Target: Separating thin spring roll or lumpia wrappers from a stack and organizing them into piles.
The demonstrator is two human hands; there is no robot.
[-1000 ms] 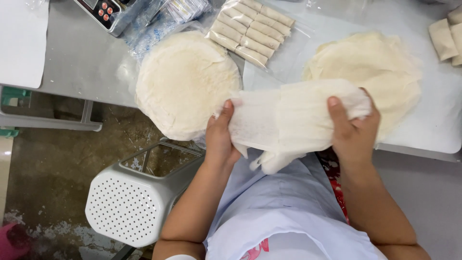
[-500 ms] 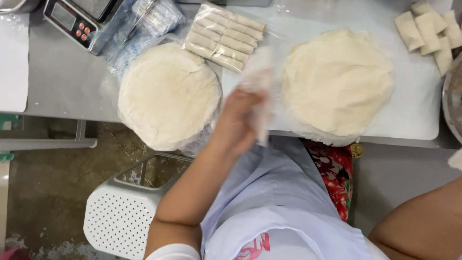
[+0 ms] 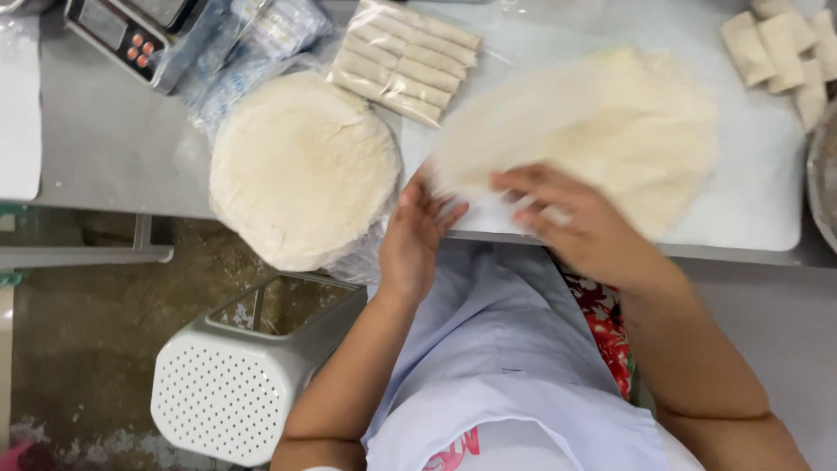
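A thin round pale wrapper sheet (image 3: 558, 113) is spread over the stack of wrappers (image 3: 663, 148) on the white board (image 3: 750, 209). My right hand (image 3: 575, 218) lies flat on its near edge, fingers spread and blurred. My left hand (image 3: 418, 227) touches the sheet's left edge at the table's front, fingers apart. A second stack of round wrappers (image 3: 301, 166) sits to the left, on clear plastic that overhangs the table edge.
A clear pack of rolled pieces (image 3: 405, 57) lies behind the stacks. Loose rolls (image 3: 780, 52) sit at the far right beside a metal bowl rim (image 3: 819, 174). A digital scale (image 3: 131, 35) stands at the back left. A white perforated basket (image 3: 235, 384) sits on the floor.
The crumpled sheet held in both hands a second ago is now laid flat over the right stack. My right hand returned into view and pressed down on it.
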